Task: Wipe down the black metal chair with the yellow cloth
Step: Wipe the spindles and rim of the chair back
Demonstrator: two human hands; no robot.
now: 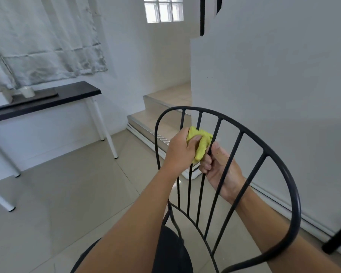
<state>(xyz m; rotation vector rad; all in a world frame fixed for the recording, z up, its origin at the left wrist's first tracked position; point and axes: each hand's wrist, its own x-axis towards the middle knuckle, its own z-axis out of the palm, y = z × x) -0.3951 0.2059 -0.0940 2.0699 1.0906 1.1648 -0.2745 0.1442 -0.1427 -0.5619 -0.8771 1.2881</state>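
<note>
White walls (264,66) enclose a pale beige tiled floor (67,194). A dark-topped table (77,93) on white legs stands left, below a crumpled pale curtain (47,36). Daylight enters through a glass-block window (163,8) above two tiled steps (171,95).

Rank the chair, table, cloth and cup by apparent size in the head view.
1. chair, though it is nearest the camera
2. table
3. cloth
4. cup, far away, so true size unsure

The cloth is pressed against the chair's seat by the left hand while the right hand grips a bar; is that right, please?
Not quite: the head view shows the left hand pressing the cloth against the back bars of the chair, not its seat. The right hand does grip a bar.
</note>
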